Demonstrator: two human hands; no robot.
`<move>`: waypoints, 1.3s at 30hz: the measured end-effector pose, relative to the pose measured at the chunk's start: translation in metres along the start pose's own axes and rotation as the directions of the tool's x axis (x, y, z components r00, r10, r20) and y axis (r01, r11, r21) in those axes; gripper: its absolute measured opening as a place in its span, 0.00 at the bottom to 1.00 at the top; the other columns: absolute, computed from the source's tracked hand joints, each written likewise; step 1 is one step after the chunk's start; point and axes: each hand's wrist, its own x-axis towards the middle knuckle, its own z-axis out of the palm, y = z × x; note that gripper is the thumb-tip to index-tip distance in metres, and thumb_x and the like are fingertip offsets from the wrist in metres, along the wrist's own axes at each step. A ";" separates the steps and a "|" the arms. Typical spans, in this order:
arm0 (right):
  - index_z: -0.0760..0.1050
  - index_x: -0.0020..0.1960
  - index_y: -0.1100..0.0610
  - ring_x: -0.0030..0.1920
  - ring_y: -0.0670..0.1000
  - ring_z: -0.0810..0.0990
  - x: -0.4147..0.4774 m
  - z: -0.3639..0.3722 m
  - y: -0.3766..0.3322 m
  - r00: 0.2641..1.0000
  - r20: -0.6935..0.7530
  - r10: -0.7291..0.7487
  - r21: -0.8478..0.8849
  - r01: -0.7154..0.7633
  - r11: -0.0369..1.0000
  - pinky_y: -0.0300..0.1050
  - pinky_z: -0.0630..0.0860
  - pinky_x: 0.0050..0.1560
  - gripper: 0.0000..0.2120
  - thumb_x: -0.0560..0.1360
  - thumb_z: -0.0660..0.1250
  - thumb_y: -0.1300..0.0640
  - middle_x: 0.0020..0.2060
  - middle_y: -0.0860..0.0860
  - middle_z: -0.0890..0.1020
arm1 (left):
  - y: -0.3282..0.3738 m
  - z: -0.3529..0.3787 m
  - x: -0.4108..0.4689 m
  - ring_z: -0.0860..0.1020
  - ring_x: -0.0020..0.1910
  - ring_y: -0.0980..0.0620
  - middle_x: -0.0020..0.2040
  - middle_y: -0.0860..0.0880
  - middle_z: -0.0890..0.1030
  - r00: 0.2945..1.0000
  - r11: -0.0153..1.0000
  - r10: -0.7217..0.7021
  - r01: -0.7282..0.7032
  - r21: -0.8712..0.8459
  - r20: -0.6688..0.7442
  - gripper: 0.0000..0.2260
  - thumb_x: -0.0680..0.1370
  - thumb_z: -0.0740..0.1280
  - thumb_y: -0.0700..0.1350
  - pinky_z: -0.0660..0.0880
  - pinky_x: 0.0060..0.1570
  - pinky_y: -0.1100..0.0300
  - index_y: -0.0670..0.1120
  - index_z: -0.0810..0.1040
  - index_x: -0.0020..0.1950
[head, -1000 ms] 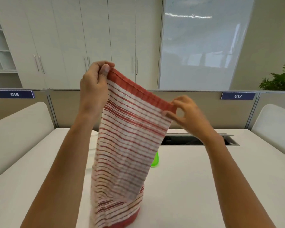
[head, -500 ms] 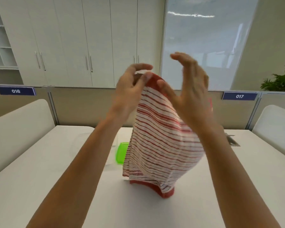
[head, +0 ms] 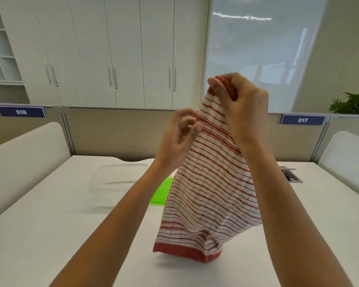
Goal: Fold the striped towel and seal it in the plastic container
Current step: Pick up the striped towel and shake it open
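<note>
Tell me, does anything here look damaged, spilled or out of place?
Nothing stands out. The striped towel hangs intact from the right hand; the left hand touches its edge. The clear container sits upright on the table.

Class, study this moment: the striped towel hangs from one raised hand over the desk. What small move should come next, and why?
Probably the left hand should pinch the towel's left edge. The right hand alone grips the bunched top, the left fingers look loose beside the cloth, and the towel hangs unevenly, so a second grip would let it be squared before it is folded for the clear container.
</note>
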 end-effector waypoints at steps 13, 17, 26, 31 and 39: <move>0.80 0.51 0.54 0.34 0.29 0.75 0.019 -0.023 0.023 0.971 -0.209 0.113 0.130 -0.087 0.988 0.22 0.71 0.37 0.16 0.75 0.63 0.43 0.34 0.33 0.75 | -0.101 -0.019 -0.110 0.81 0.43 0.57 0.45 0.57 0.81 0.955 0.910 -0.298 0.285 0.300 -0.003 0.19 0.75 0.66 0.47 0.81 0.42 0.61 0.60 0.65 0.63; 0.80 0.51 0.53 0.34 0.30 0.75 0.021 -0.034 0.046 0.950 -0.261 0.172 0.120 -0.145 0.982 0.23 0.71 0.37 0.19 0.75 0.61 0.39 0.34 0.33 0.75 | -0.124 -0.052 -0.128 0.78 0.42 0.66 0.42 0.61 0.81 0.890 0.783 -0.455 0.379 0.493 0.038 0.11 0.74 0.69 0.40 0.74 0.45 0.68 0.42 0.79 0.56; 0.79 0.55 0.54 0.43 0.39 0.77 -0.026 -0.059 0.132 0.916 -0.165 0.365 0.036 -0.365 0.931 0.29 0.72 0.44 0.20 0.74 0.62 0.40 0.44 0.44 0.80 | -0.085 -0.162 -0.093 0.80 0.35 0.60 0.35 0.53 0.84 0.823 0.830 -0.422 0.519 0.202 -0.380 0.05 0.72 0.70 0.37 0.76 0.37 0.72 0.46 0.83 0.42; 0.78 0.57 0.55 0.47 0.47 0.78 -0.062 -0.062 0.153 0.898 -0.102 0.429 -0.001 -0.431 0.902 0.42 0.73 0.49 0.21 0.75 0.62 0.41 0.46 0.46 0.79 | -0.072 -0.166 -0.096 0.81 0.38 0.56 0.38 0.54 0.85 0.802 0.874 -0.463 0.484 -0.043 -0.378 0.06 0.71 0.70 0.48 0.79 0.39 0.66 0.47 0.82 0.44; 0.79 0.55 0.56 0.49 0.52 0.79 -0.133 -0.043 0.206 0.700 0.091 0.709 -0.167 -0.691 0.703 0.49 0.74 0.55 0.21 0.75 0.61 0.41 0.48 0.52 0.82 | -0.121 -0.142 -0.136 0.83 0.45 0.51 0.46 0.49 0.86 0.505 0.488 -0.820 0.863 0.130 -0.269 0.12 0.74 0.67 0.55 0.78 0.43 0.60 0.49 0.82 0.49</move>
